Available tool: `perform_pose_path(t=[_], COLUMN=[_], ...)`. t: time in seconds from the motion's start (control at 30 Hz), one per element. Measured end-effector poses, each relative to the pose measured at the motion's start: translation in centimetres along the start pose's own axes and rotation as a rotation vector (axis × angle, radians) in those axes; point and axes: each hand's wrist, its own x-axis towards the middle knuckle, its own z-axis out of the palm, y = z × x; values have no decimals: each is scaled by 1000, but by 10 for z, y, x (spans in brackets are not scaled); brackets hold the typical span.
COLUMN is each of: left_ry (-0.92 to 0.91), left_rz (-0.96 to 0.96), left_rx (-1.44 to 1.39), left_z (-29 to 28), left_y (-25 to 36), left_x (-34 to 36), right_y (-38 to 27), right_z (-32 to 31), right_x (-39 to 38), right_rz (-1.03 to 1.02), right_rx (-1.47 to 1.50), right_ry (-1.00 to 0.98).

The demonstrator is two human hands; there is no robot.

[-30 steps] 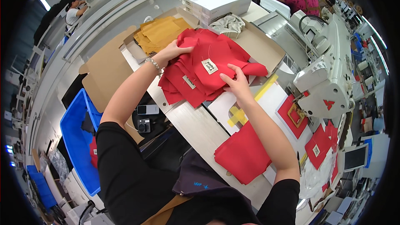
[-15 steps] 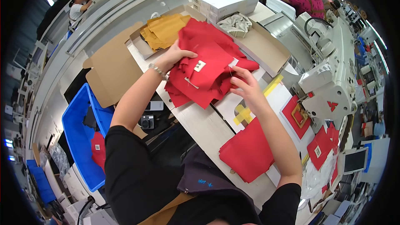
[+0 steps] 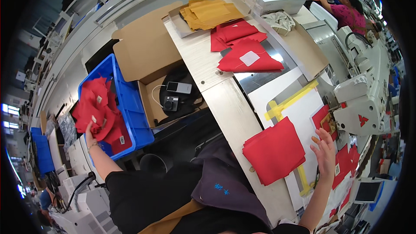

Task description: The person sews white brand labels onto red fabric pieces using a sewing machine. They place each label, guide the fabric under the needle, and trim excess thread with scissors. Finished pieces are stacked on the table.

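My left hand (image 3: 90, 135) is at the blue bin on the left. It grips the near edge of a loose, crumpled bunch of red fabric pieces (image 3: 96, 104), some bearing small white labels; the cloth partly hides the fingers. That bunch lies in and over the blue bin (image 3: 138, 123). My right hand (image 3: 325, 151) is raised over the right side of the table, empty, fingers apart. It is nearest to the sewing machine's red work piece (image 3: 320, 116). Left of it lies a neat stack of red fabric pieces (image 3: 275, 151).
Farther back lie red pieces (image 3: 250, 57), one with a white patch, and mustard fabric (image 3: 212, 14) in a shallow box. A cardboard box (image 3: 147, 104) holds a small camera and a cabled device. The white sewing machine (image 3: 362, 104) stands right. Other people work at the back.
The loose red bunch has moved from the table to the blue bin with my left hand. My right hand has left the bunch and moved right and nearer. My view has shifted.
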Motion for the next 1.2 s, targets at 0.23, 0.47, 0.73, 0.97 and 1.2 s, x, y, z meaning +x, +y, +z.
perform_pose_path(t=[0.23, 0.47, 0.73, 0.97, 1.2], left_ry=[925, -264, -556, -729, -960], left_rz=[-56, 1060, 747, 753, 753], left_rx=[1127, 641, 965, 1236, 881], left_z=[184, 496, 736, 779, 796], left_y=[-98, 14, -5, 11, 10], left_x=[-62, -161, -241, -266, -259], right_y=[-19, -19, -30, -15, 3], right_z=[-2, 25, 105, 145, 176], right_x=[-37, -22, 70, 179, 233], right_rz=[-33, -150, -572, -770, -750], right_rx=[-175, -433, -916, -1199, -1149], right_ry=[81, -9, -110, 96, 174])
